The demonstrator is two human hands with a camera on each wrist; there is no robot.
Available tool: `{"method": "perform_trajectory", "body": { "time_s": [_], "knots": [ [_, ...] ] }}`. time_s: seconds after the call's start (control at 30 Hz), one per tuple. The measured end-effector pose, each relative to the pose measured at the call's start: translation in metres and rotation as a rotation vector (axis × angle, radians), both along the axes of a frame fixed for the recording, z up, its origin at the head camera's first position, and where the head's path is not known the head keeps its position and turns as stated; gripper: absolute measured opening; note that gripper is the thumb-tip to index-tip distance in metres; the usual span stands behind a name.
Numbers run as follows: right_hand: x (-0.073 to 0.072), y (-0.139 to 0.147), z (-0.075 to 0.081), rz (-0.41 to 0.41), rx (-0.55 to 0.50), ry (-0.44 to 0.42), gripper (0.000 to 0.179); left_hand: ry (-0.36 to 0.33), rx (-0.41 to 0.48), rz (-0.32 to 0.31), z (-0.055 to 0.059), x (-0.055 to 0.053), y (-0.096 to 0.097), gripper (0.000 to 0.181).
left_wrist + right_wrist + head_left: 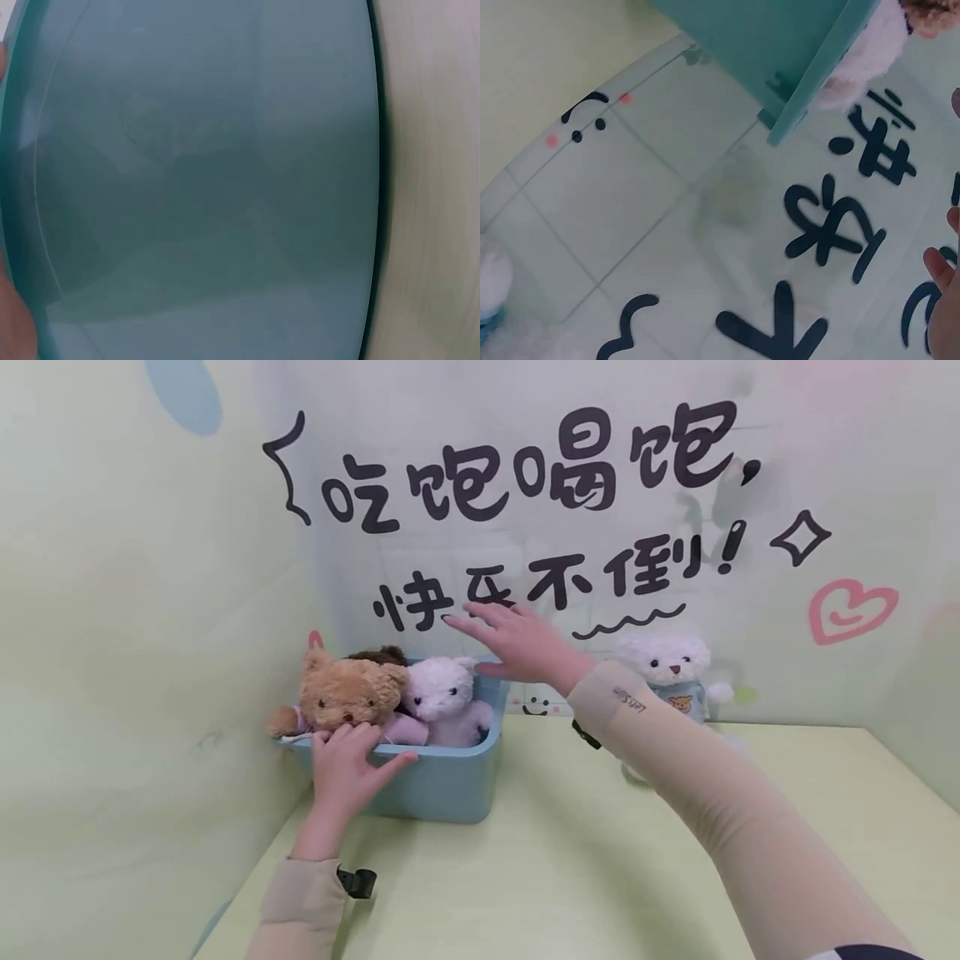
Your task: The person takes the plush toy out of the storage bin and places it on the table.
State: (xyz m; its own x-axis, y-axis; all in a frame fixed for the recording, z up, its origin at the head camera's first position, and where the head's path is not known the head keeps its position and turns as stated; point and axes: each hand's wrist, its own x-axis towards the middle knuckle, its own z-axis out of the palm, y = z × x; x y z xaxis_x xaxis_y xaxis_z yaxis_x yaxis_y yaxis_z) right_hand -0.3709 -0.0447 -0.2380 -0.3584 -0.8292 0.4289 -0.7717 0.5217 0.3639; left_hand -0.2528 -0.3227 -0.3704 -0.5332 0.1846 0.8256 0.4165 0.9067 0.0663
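A blue plastic storage bin (pixel 450 785) stands at the table's back left, holding plush bears. My left hand (pixel 348 768) grips its front rim, fingers over the edge and thumb outside, just before a tan teddy bear (pixel 348 693). In the left wrist view the bin's wall (pixel 210 187) fills most of the picture. A pale pink plush bear (pixel 442 693) sits on the right inside; a dark brown plush (pixel 386 654) is mostly hidden behind. My right hand (pixel 521 643) hovers over the bin's right rim, fingers spread, holding nothing.
A white teddy bear (pixel 675 664) in a blue top sits at the back of the pale table (pixel 540 868), partly hidden by my right sleeve. A printed backdrop (pixel 465 410) with black lettering hangs behind, and the side wall (pixel 135 693) stands close to the bin's left.
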Motion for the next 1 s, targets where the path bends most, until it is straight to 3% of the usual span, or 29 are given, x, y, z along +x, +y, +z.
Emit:
{"method": "perform_trajectory", "body": {
  "time_s": [0.23,0.4,0.57,0.7,0.9,1.0],
  "knots": [
    [0.019,-0.051,0.007,0.115,0.145,0.012,0.081,-0.021,-0.002,0.025,0.0,0.001,-0.001,0.069],
    [0.03,-0.079,0.013,0.13,0.215,0.056,0.088,-0.047,0.001,0.025,0.001,0.001,-0.001,0.069],
    [0.038,-0.105,0.015,0.134,0.224,0.004,0.09,-0.039,0.0,0.024,0.001,0.0,-0.002,0.073],
    [0.038,-0.124,0.013,0.16,0.216,-0.045,0.084,-0.026,0.001,0.033,0.002,0.0,-0.005,0.075],
    [0.029,-0.138,0.011,0.197,0.2,0.071,0.062,-0.022,-0.001,0.032,0.003,0.003,-0.003,0.072],
    [0.026,-0.141,0.01,0.237,0.183,0.073,0.057,-0.026,-0.011,0.034,0.003,0.004,-0.002,0.071]
  ]
}}
